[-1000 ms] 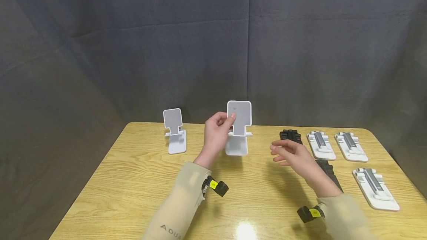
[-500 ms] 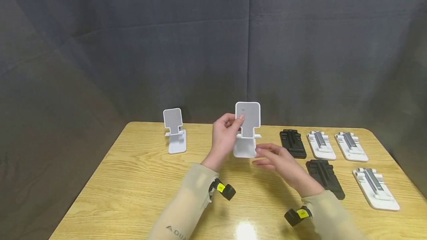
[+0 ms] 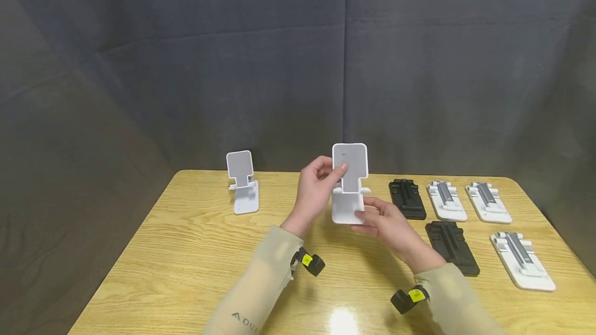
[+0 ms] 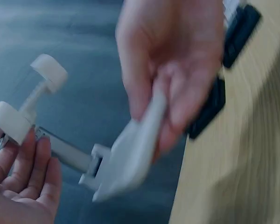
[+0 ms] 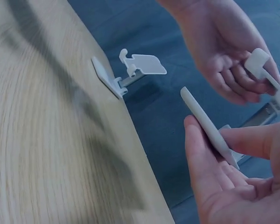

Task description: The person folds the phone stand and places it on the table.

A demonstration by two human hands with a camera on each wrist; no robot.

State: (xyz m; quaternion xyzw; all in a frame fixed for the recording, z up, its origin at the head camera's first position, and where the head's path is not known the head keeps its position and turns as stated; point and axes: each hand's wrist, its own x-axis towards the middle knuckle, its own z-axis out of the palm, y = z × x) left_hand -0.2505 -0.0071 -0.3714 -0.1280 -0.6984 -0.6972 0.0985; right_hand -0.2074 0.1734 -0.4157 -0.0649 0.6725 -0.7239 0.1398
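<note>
A white phone stand (image 3: 350,162) with a grey pad is held unfolded in the air above the table, in the middle of the head view. My left hand (image 3: 316,190) grips its upper plate by the left edge, thumb over the pad. At the lower right, my right hand (image 3: 388,225) pinches the stand's flat base (image 3: 345,210) between thumb and fingers. From the right wrist, the base (image 5: 207,123) appears edge-on between the fingers of the right hand (image 5: 238,186). The left wrist view shows the metal hinge arm (image 4: 67,151) joining plate and base.
Another white phone stand (image 3: 240,169) stands unfolded at the table's back left. On the right lie folded stands: two black ones, one behind (image 3: 407,199) the other, and several white ones, such as the nearest white stand (image 3: 523,262). A dark curtain (image 3: 261,66) hangs behind the wooden table (image 3: 186,273).
The right hand has come left from near the black stands and now pinches the base. My left hand has carried the phone stand slightly to the right.
</note>
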